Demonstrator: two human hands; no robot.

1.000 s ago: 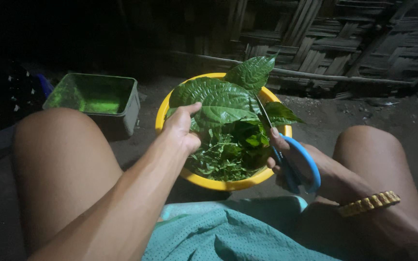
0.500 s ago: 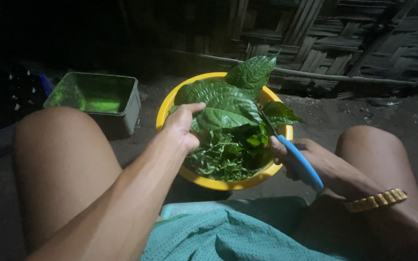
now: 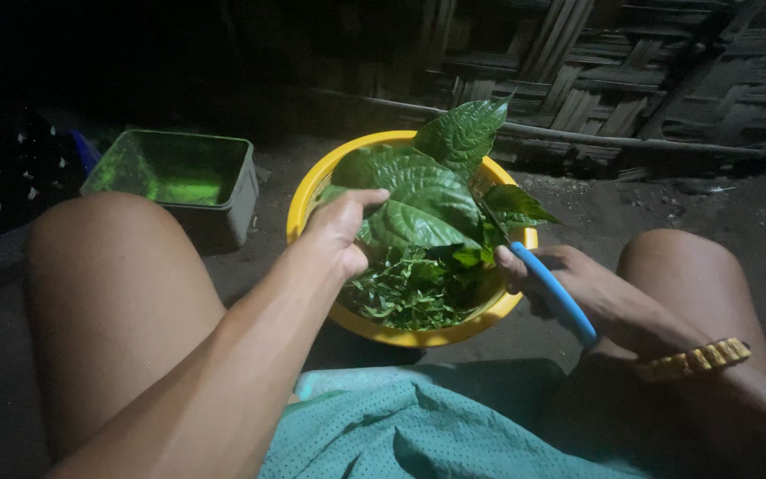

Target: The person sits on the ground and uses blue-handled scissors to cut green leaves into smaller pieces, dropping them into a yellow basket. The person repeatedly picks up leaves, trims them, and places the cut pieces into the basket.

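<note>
While you sit low over bare, dark packed ground (image 3: pixel 738 222), your teal cloth (image 3: pixel 418 426) fills the nearest part of the view, spread across your lap between your two bare knees. Your left forearm runs up from the bottom edge, and your left hand (image 3: pixel 340 232) is curled shut, thumb on top, pinching a bunch of large green leaves (image 3: pixel 418 200) by their lower ends and holding them over the bowl. Your right hand (image 3: pixel 578 282), with a yellow beaded bracelet (image 3: pixel 691 359) at the wrist, is wrapped closed about the blue handle of the scissors (image 3: pixel 550 291); the dark blades reach in under the right side of the held leaves, and you cannot tell from here how far apart they stand.

Between your knees, the round yellow bowl (image 3: pixel 308 191) sits on the ground, its near rim just beyond the cloth. It holds a heap of cut green leaf pieces (image 3: pixel 410 293), piled toward the near side. Open ground lies to the right of the bowl, past your right knee. To the left, just apart from the bowl, stands a rectangular green tub (image 3: pixel 223 200); nothing shows inside it. Farthest off, a woven bamboo wall (image 3: pixel 631 71) closes the space behind the bowl, with a long pole (image 3: pixel 649 142) along its foot; the far left is too dark to read.
</note>
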